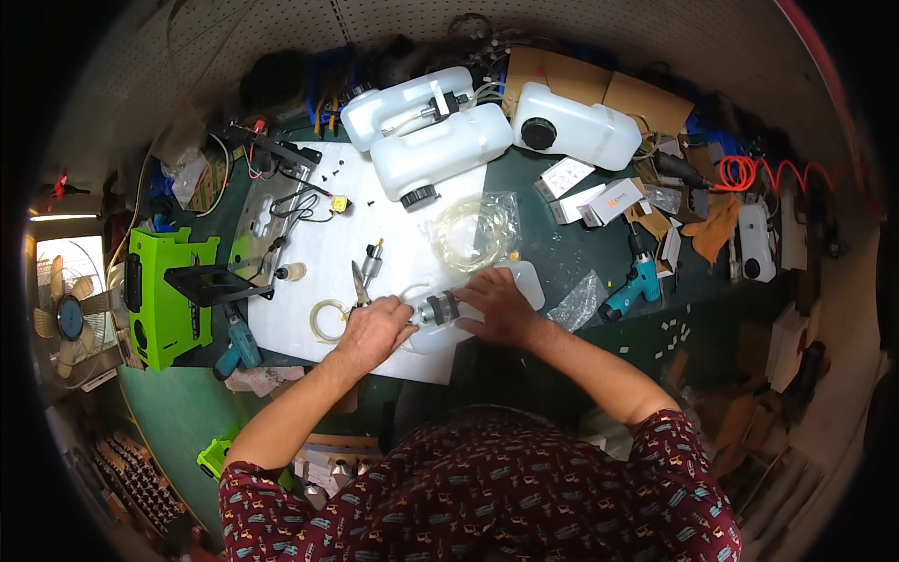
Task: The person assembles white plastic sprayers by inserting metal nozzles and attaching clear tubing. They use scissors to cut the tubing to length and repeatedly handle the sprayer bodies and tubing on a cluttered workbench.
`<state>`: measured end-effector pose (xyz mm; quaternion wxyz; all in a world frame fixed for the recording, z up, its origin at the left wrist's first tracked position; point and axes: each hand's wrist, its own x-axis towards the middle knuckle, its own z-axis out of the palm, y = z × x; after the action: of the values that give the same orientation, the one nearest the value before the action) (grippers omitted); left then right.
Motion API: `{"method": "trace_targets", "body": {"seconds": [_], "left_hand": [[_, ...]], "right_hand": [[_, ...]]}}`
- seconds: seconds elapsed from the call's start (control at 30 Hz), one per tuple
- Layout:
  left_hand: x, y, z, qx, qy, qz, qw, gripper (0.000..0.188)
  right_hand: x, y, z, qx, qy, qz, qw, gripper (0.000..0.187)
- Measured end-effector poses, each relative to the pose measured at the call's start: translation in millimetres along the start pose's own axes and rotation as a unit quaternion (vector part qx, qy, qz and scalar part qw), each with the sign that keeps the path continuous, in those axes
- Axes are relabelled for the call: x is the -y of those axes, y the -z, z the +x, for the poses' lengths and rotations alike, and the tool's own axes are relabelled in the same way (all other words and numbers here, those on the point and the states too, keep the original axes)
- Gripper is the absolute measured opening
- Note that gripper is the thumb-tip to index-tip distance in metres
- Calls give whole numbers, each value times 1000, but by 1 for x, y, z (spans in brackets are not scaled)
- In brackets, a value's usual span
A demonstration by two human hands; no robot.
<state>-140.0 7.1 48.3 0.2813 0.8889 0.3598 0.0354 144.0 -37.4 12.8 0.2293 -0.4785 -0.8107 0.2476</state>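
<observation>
White rear tank (401, 101): twelve o'clock from the hands; rear pump (445, 105) mounted, seemingly done.
White working tank (526, 284): beneath both hands; fitting judged midway, securing apparently left.
Bagged tubing coil (468, 234): one o'clock, set apart.
Right hand (496, 304): curved over banded pump (438, 308); tightness, cannot tell.
Left hand (376, 328): fingertips bunched at its silver end; what they pinch, cannot tell.
Silver cylinder (373, 263): ten o'clock, loose.

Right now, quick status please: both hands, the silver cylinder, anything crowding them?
Left hand and right hand at opposite ends of silver cylinder. Cylinder over white tank. Close by: hand tool, bagged coiled tubing.
</observation>
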Motion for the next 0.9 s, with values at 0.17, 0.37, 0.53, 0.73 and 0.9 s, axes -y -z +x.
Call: {"method": "trace_targets", "body": {"seconds": [0.17, 0.37, 0.53, 0.73, 0.9], "left_hand": [[5, -4, 7, 117, 22, 40, 992, 22], [17, -16, 5, 112, -35, 35, 992, 21], [22, -22, 3, 108, -45, 25, 993, 20], [28, -31, 3, 64, -63, -29, 996, 19], [32, -36, 6, 55, -76, -57, 994, 18]], "right_hand": [[-15, -9, 0, 18, 18, 26, 999, 40], [-15, -14, -1, 48, 16, 8, 999, 38], [-12, -14, -2, 62, 1, 25, 998, 38], [-13, -16, 1, 29, 18, 43, 999, 37], [-10, -12, 1, 40, 26, 22, 999, 40]]}}
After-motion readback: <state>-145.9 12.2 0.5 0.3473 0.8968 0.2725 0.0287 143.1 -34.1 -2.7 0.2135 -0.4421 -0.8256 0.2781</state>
